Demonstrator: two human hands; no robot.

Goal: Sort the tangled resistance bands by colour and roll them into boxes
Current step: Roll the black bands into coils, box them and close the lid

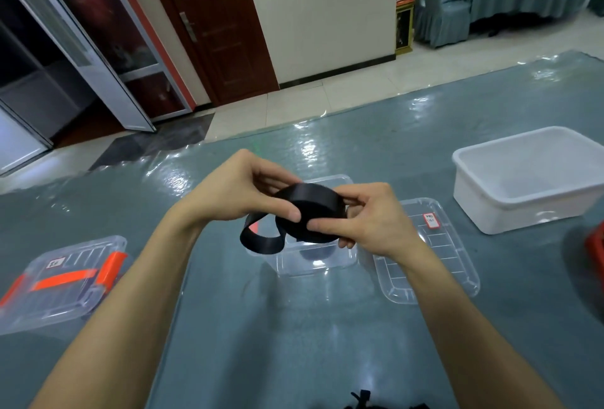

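Half-rolled black band (313,204) above an open clear box (317,261) on the bench (294,336), left grip (242,189) and right grip (369,222) both pinching the coil, loose tail looping down

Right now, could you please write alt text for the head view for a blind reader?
The left hand and right hand hold a half-rolled black band above an open clear box on a table. A lid lies right of it, a white tub farther right, and a closed box with orange clips at the left.
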